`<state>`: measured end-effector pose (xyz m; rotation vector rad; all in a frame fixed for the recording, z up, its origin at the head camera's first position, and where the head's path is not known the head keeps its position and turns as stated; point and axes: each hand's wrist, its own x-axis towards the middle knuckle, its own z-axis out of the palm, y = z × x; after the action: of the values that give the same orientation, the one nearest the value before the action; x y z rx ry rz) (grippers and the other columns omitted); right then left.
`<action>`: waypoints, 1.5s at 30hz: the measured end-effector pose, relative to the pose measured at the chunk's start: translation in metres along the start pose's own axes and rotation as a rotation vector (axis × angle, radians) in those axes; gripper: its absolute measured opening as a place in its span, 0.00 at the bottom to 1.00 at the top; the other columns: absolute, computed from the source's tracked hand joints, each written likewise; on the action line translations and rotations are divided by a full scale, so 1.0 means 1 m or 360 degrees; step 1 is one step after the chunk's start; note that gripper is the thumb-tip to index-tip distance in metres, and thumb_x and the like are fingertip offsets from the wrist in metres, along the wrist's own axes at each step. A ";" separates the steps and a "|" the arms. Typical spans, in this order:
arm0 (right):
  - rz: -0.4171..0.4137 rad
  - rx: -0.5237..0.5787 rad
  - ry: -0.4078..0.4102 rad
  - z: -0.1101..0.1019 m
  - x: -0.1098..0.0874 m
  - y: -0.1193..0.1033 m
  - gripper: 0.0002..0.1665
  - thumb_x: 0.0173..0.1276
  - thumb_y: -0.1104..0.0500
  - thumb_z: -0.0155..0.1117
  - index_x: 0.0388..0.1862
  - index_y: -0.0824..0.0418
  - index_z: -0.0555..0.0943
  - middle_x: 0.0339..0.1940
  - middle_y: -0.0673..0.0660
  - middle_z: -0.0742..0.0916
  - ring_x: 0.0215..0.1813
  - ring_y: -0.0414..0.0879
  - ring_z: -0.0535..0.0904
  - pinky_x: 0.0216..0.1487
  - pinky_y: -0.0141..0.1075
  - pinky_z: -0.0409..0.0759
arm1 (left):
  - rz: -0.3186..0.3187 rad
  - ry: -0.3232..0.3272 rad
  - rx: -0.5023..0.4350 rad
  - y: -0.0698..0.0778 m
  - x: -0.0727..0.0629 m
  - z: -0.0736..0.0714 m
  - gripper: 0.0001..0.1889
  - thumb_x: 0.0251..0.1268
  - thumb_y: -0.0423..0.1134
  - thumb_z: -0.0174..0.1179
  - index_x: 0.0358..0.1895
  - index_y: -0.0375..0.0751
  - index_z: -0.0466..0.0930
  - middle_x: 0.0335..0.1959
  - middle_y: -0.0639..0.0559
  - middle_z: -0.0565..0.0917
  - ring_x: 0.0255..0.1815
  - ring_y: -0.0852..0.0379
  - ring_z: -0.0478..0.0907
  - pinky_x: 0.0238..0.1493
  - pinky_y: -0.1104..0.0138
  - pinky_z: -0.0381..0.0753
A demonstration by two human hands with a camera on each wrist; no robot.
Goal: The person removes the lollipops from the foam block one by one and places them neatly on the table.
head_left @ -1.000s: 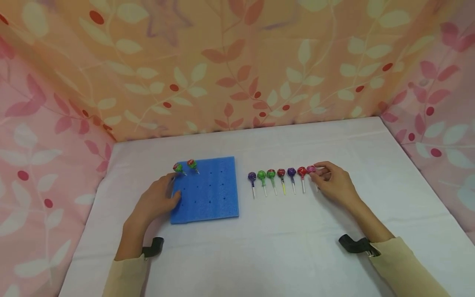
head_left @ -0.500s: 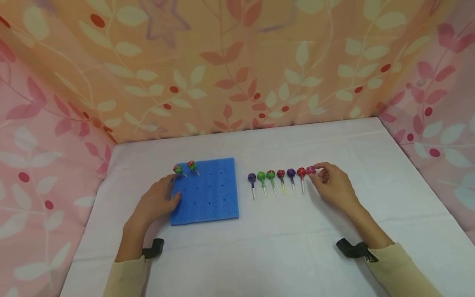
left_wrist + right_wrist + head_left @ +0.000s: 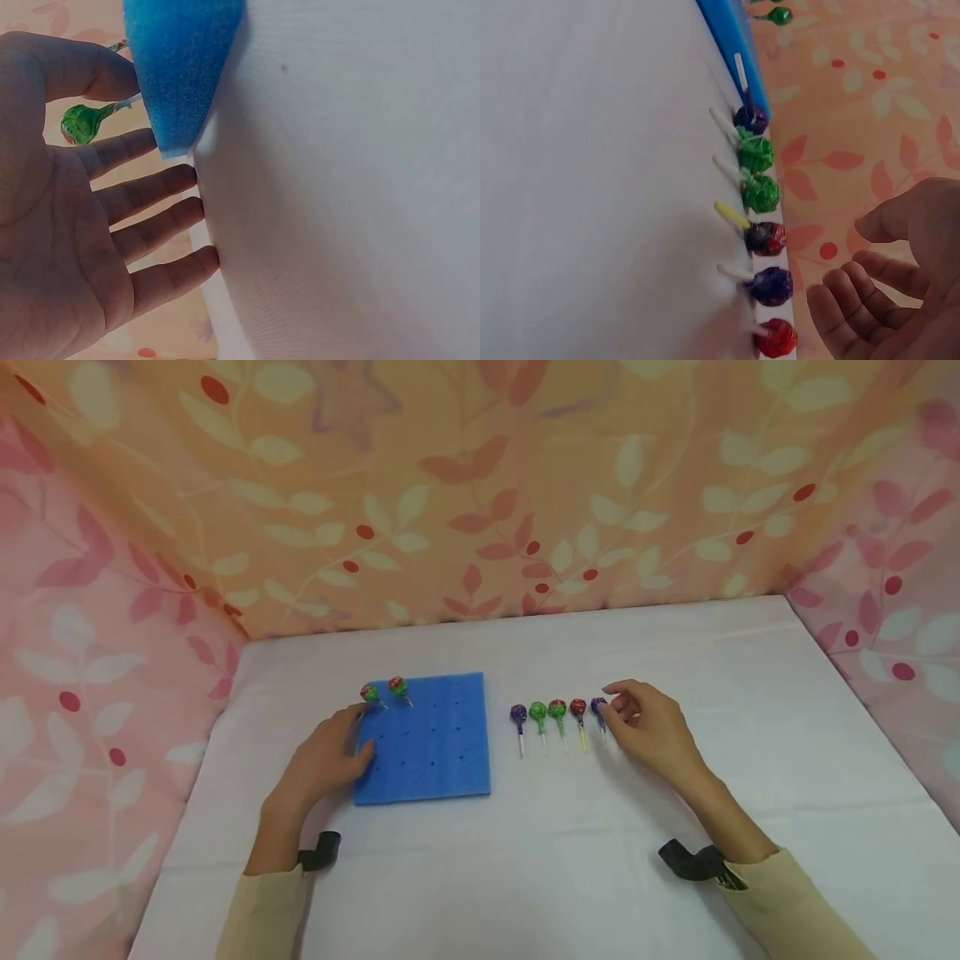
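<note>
A dark purple-wrapped ball lollipop on a white stick (image 3: 772,286) lies on the white cloth-covered table (image 3: 495,877), just beside the right hand (image 3: 652,727). The right hand's thumb and fingers are loosely curled and apart, with nothing between them. A red-wrapped lollipop (image 3: 777,338) lies next in the row, visible in the right wrist view. On the other side follow a red-and-dark lollipop with a yellow stick (image 3: 577,707), a red-and-green lollipop (image 3: 557,708), a bright green lollipop (image 3: 537,711) and another purple lollipop (image 3: 518,714). Left of the row lies a square blue foam board (image 3: 438,781) pierced with small holes; two red-and-green lollipops (image 3: 398,685) stand near its far left corner. The left hand (image 3: 324,758), fingers spread and grasping nothing, rests at the board's left edge. Beige sleeves (image 3: 258,914) cover both forearms. Behind hangs an orange leaf-patterned curtain (image 3: 480,485).
</note>
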<state>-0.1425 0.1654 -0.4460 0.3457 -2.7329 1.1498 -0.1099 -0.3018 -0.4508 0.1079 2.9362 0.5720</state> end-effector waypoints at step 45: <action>-0.0356 0.0667 -0.0363 0.153 0.052 -0.121 0.20 0.75 0.65 0.66 0.63 0.70 0.80 0.61 0.67 0.87 0.61 0.56 0.87 0.60 0.41 0.90 | 0.0003 -0.0032 0.0003 0.005 0.003 -0.004 0.35 0.75 0.45 0.58 0.80 0.35 0.62 0.78 0.29 0.70 0.78 0.26 0.67 0.75 0.30 0.69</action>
<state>-0.1686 -0.0344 -0.4575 0.8592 -2.5204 1.7001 -0.1135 -0.2987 -0.4454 0.1155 2.9177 0.5655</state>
